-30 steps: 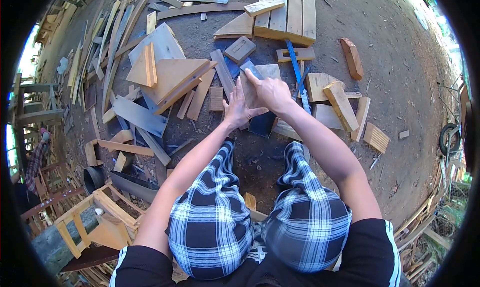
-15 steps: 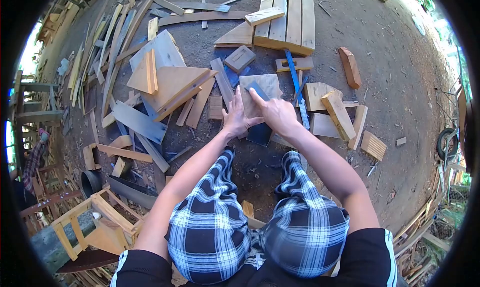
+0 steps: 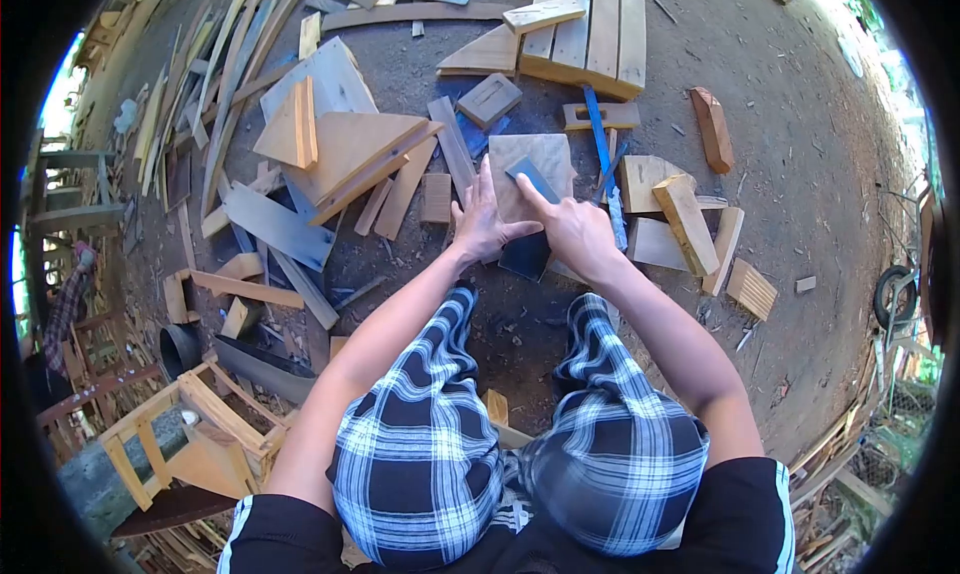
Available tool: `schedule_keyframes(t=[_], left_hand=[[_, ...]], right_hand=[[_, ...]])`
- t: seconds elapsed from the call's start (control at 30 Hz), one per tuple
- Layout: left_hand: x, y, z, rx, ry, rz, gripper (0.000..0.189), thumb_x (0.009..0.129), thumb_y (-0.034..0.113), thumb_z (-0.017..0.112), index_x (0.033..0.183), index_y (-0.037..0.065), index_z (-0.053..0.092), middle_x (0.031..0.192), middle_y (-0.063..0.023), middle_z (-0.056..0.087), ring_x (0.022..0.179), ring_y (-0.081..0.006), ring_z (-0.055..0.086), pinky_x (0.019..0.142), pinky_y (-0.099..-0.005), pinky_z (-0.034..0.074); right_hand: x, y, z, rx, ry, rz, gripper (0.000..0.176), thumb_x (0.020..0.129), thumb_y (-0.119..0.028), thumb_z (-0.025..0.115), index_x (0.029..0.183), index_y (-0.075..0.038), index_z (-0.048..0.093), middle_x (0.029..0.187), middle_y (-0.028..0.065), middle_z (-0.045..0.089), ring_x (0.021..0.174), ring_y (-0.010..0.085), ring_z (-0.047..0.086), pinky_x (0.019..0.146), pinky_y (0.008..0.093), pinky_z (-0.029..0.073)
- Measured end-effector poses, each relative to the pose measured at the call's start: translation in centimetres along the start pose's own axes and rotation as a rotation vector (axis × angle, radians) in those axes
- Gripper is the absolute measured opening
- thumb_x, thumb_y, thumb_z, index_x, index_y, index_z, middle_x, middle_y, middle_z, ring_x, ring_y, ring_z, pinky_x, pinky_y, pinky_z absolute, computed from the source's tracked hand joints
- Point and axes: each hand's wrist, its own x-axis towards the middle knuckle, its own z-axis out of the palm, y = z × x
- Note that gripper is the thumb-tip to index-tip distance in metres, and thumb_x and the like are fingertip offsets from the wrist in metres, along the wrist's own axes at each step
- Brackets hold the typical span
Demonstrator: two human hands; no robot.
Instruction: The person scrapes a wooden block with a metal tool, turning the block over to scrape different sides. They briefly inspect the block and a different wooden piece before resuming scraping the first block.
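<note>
A pale, squarish wooden board (image 3: 510, 150) lies in front of my knees. My left hand (image 3: 482, 224) rests against its left and near edges, fingers stretched along the side and thumb reaching right. On the board, my right hand (image 3: 580, 234) holds a dark, flat, blue-grey strip (image 3: 531, 177), its index finger extended onto the strip and the other fingers curled. Whether the strip is sandpaper or a blade cannot be made out. Another dark flat piece (image 3: 524, 257) shows below the hands; its link to the strip is hidden.
Beyond the board lie a blue handsaw (image 3: 598, 129) and a rectangular wooden block (image 3: 490, 101). Offcuts (image 3: 687, 229) lie to the right, stacked boards (image 3: 365, 154) to the left. A slatted wooden piece (image 3: 590, 44) is at the back. A small wooden frame (image 3: 190, 424) stands lower left.
The view has shifted slightly, so the scene sits a little differently. Both hands stay at the board, and my right hand keeps its hold on the dark strip.
</note>
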Motion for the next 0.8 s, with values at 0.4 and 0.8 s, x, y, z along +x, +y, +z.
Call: schedule_keyframes(t=[0.4,0.8], left_hand=[[0.2,-0.6,0.5,0.003,0.044,0.062,0.142,0.056,0.063,0.081,0.151,0.008,-0.009,0.151,-0.0196,0.024,0.140,-0.0368,0.025,0.105,-0.0696,0.015],[0.2,-0.5,0.5,0.036,0.045,0.045,0.141,0.056,0.065,0.080,0.151,0.009,-0.008,0.153,-0.0208,0.022,0.139,-0.0379,0.026,0.106,-0.0694,0.015]], right_hand=[[1.2,0.0,0.5,0.044,0.072,-0.030,0.077,0.084,-0.009,0.056,0.151,-0.023,0.022,0.077,0.0191,0.069,0.068,0.0328,0.069,0.057,0.0418,0.056],[2.7,1.0,0.7,0.028,0.109,0.009,0.072,0.084,-0.012,0.057,0.149,-0.025,0.028,0.078,0.0175,0.069,0.069,0.0323,0.069,0.058,0.0427,0.056]])
